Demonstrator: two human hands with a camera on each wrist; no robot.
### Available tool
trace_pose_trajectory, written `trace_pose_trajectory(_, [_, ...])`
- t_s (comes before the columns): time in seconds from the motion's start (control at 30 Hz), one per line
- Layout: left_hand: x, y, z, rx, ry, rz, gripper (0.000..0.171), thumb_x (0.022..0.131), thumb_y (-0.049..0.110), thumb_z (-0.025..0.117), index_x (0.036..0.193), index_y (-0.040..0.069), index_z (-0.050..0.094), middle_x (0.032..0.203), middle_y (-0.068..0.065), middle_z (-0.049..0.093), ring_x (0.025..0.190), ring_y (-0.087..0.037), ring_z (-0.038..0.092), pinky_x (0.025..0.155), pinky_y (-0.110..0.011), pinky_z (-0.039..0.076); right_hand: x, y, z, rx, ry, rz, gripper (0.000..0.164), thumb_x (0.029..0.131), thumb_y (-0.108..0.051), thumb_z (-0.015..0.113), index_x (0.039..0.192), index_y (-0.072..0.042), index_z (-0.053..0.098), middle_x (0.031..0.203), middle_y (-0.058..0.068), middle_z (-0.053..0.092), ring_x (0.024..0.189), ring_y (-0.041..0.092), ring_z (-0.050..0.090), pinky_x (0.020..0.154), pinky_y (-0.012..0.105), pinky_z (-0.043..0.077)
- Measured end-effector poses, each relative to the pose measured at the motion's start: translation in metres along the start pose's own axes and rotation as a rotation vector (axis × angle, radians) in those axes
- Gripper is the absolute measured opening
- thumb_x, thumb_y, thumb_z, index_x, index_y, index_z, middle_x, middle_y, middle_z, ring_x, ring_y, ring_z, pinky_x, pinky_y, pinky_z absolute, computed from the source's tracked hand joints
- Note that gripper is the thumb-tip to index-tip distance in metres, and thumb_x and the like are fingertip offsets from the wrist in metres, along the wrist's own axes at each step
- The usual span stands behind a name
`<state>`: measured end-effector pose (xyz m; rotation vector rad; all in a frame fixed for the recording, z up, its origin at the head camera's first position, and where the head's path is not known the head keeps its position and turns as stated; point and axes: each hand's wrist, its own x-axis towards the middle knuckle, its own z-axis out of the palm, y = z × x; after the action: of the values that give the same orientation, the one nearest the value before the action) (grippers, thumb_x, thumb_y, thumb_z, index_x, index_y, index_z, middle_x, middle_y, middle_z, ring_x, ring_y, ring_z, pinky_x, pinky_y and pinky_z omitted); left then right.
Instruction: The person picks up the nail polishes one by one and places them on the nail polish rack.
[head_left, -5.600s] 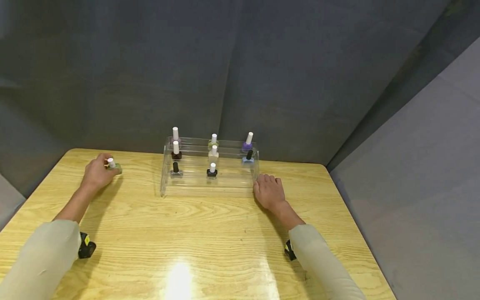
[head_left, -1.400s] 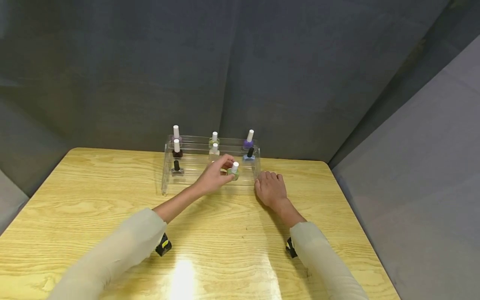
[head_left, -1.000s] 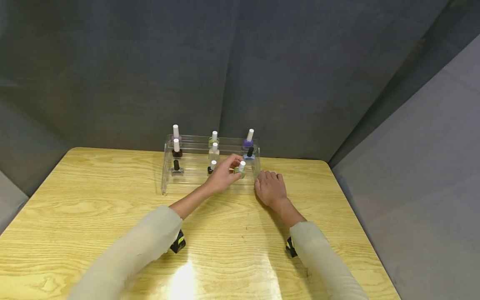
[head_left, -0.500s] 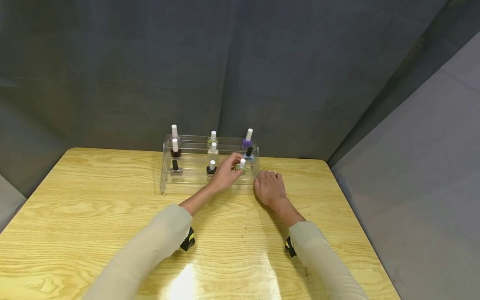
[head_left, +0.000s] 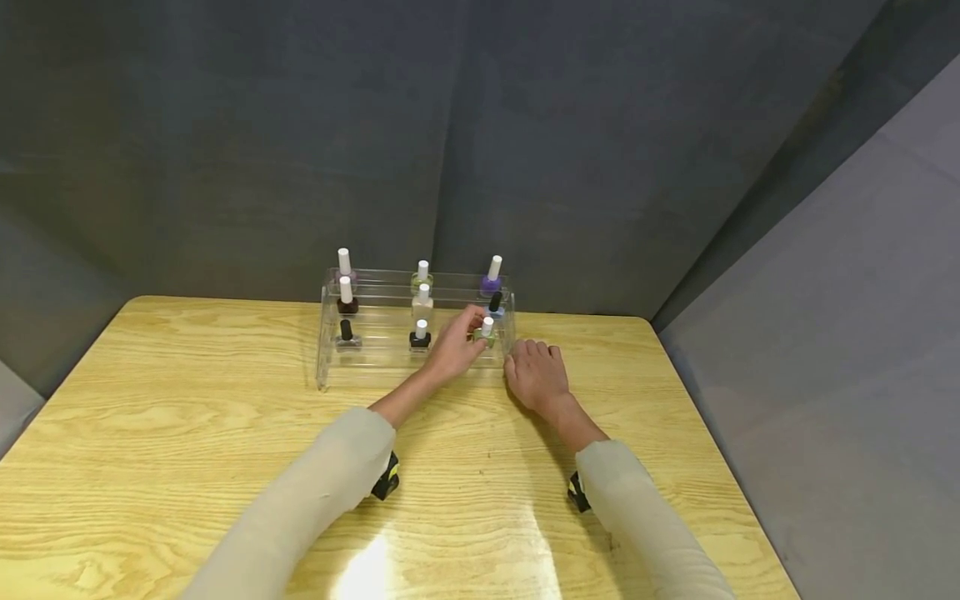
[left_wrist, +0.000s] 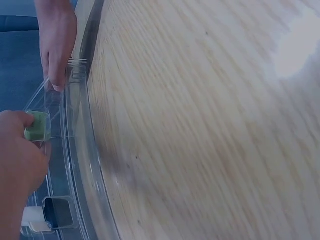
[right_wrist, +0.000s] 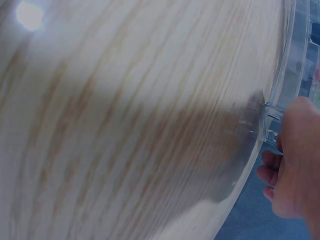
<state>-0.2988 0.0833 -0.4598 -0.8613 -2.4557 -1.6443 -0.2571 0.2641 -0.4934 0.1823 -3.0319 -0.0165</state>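
Observation:
My left hand [head_left: 453, 350] pinches a green nail polish bottle [head_left: 484, 337] with a white cap between thumb and fingers. It holds the bottle at the right end of the lowest tier of a clear acrylic rack [head_left: 390, 382]. In the left wrist view the bottle's green base [left_wrist: 37, 129] shows beyond the fingertips. My right hand [head_left: 538, 379] grips the rack's right end panel, its fingers curled at the edge. On the same tier stand a black bottle [head_left: 420, 340] with a white cap and a greyish bottle [head_left: 347, 340] with a black cap.
Higher tiers hold a dark red bottle [head_left: 347, 306], a cream one [head_left: 422, 308], a light blue one [head_left: 493, 309], and lilac, yellow-green and purple [head_left: 491, 284] ones. The wooden table [head_left: 187, 417] ends at a dark curtain [head_left: 300, 142] behind the rack.
From the table's left side, my left hand has carried the green nail polish bottle rightward to the rack's lowest tier, shifting only slightly in the last half second. The right hand stays put.

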Motion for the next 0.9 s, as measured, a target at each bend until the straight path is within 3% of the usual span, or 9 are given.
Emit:
trace_pose_trajectory(0.3, [0.0056,0.0018,0.0040,0.097,-0.079,-0.003,0.038,0.081,-0.003,0.064,0.111,0.016,0.050,0.103,-0.003,0.059,0.098,-0.019,0.056,0.085,-0.032,0.046,0.0002,-0.0002,-0.0017,-0.010,0.019,-0.001,0.030,0.099,-0.035,0.023,0.087,-0.012,0.039,0.084,0.004,0.043,0.088,0.026,0.044,0.082,0.045,0.029])
trace_pose_trajectory(0.63, [0.0078,0.0010,0.0069,0.147,-0.107,0.014,0.035,0.081,-0.002,0.064,0.108,0.014,0.049,0.106,-0.007,0.060,0.102,-0.023,0.057,0.085,-0.032,0.046,0.0012,0.0011,0.0016,-0.021,0.006,0.001,0.032,0.099,-0.036,0.022,0.088,-0.013,0.040,0.085,0.003,0.042,0.088,0.026,0.043,0.083,0.045,0.029])
trace_pose_trajectory(0.9, [0.0077,0.0043,0.0086,0.172,-0.127,-0.012,0.035,0.083,0.000,0.064,0.110,0.013,0.047,0.109,-0.008,0.058,0.105,-0.021,0.055,0.086,-0.032,0.045,0.0003,-0.0012,0.0011,-0.029,-0.003,0.001,0.034,0.099,-0.037,0.019,0.089,-0.013,0.040,0.085,0.003,0.041,0.088,0.025,0.043,0.084,0.045,0.028])
